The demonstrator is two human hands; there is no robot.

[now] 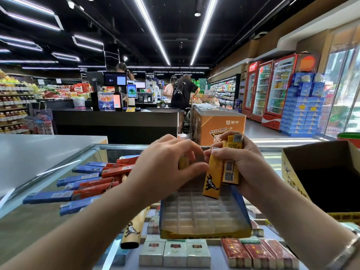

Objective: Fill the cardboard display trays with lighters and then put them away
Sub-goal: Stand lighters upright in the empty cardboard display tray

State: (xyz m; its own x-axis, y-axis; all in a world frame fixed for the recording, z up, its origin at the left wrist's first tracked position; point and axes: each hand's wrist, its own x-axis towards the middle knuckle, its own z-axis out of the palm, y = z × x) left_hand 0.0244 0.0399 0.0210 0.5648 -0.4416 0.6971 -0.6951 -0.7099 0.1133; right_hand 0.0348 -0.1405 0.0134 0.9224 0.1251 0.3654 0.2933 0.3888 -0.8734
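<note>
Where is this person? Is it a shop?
Yes, most likely a supermarket: there are drink fridges, a checkout counter with screens, and stocked shelves.

Display tray (204,215), lower centre: open from above, cells unfilled. Flanked left by heap of blue and red lighters (85,182), right by tall cardboard box (292,172). Lone yellow lighter (132,230) alongside tray's left wall.

I stand in a supermarket under a black ceiling (116,20) crossed by long strip lights (152,30). Ahead is a dark checkout counter (116,121) with screens (115,78); red drink fridges (272,88) line the right wall beside tall windows (342,90).
</note>
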